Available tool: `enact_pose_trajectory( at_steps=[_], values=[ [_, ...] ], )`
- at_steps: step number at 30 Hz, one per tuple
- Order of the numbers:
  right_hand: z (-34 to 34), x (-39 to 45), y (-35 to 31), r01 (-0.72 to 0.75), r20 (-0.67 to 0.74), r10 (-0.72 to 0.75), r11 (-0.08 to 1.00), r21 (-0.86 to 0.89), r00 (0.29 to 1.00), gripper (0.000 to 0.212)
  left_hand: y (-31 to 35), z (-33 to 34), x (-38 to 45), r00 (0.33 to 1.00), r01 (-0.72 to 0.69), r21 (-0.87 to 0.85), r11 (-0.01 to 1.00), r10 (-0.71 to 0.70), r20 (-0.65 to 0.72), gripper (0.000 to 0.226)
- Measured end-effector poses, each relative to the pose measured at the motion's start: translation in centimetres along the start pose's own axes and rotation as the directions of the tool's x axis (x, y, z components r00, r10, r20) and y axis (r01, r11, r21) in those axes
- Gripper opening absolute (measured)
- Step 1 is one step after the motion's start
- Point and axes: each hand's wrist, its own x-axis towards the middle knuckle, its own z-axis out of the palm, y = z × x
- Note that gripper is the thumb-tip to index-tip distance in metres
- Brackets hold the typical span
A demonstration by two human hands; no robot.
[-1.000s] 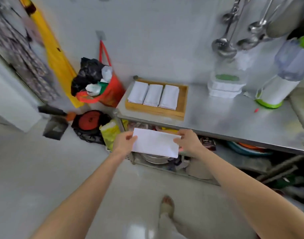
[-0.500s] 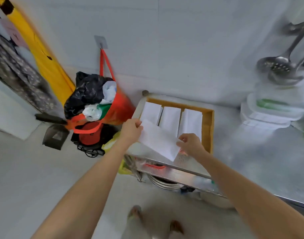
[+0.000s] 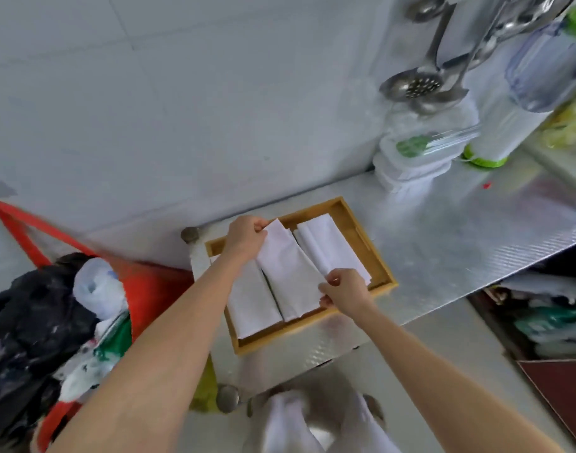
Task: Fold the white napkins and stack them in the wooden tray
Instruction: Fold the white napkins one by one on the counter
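A wooden tray (image 3: 383, 273) sits on the steel counter against the wall, with folded white napkins side by side in it. I hold a folded white napkin (image 3: 288, 273) over the middle stack. My left hand (image 3: 245, 237) pinches its far corner and my right hand (image 3: 345, 291) pinches its near corner. A left stack (image 3: 252, 302) and a right stack (image 3: 329, 246) lie on either side; my left forearm covers part of the left one.
The steel counter (image 3: 460, 233) runs right, holding stacked plastic containers (image 3: 411, 165) and a blender (image 3: 522, 103). Ladles (image 3: 414, 83) hang above them. A red bag (image 3: 142, 282) stuffed with plastic bags hangs left of the counter. Clutter fills the shelf underneath.
Both hands carried the folded napkin forward from the counter's front edge to over the tray's middle stack. The view has shifted closer to the tray.
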Motion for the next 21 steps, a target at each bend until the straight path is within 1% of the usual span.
enact_pose_trajectory(
  at_steps=[2,5,8,11,12,15,17,19,20,21],
  values=[
    [1.0,-0.1,0.0,-0.041,-0.025,0.041,0.999,0.018,0.999,0.023,-0.2,0.4,1.2,0.999,-0.026,0.015,1.000,0.025,0.036,0.029],
    [2.1,-0.2,0.0,-0.051,-0.065,0.047,0.997,-0.062,0.997,0.018,-0.4,1.5,2.6,0.996,-0.056,0.004,0.998,0.056,0.071,0.024],
    [2.9,-0.1,0.0,-0.048,-0.096,0.026,0.971,-0.234,0.995,0.015,-1.0,2.9,3.2,0.994,-0.080,0.018,0.997,0.079,0.082,0.020],
    [3.8,-0.1,0.2,-0.027,-0.082,-0.011,0.898,-0.439,0.997,0.022,-2.1,4.1,3.2,0.994,-0.080,0.051,0.995,0.076,0.075,0.018],
    [4.0,-0.1,0.2,-0.016,-0.080,-0.026,0.874,-0.486,0.996,0.020,-2.4,4.3,3.2,0.993,-0.094,0.083,0.992,0.087,0.076,0.017],
    [4.2,-0.1,0.2,0.019,-0.080,-0.082,0.806,-0.592,0.993,0.009,-2.2,4.4,3.1,0.985,-0.168,0.223,0.960,0.158,0.064,0.016],
    [3.5,-0.1,0.2,0.060,-0.079,-0.142,0.768,-0.637,0.987,0.008,-1.5,4.1,3.3,0.975,-0.217,0.289,0.933,0.220,0.022,0.020],
    [2.0,-0.2,0.4,0.092,-0.090,-0.198,0.752,-0.652,0.976,0.008,0.3,4.0,3.3,0.957,-0.270,0.283,0.920,0.290,-0.030,0.018],
    [0.9,-0.3,0.7,0.095,-0.107,-0.213,0.757,-0.647,0.971,0.013,1.6,4.1,3.0,0.944,-0.309,0.255,0.916,0.328,-0.036,0.016],
    [-0.4,-0.4,1.2,0.086,-0.134,-0.218,0.769,-0.634,0.967,0.016,3.3,4.4,2.6,0.930,-0.354,0.228,0.907,0.366,-0.012,0.015]
  ],
)
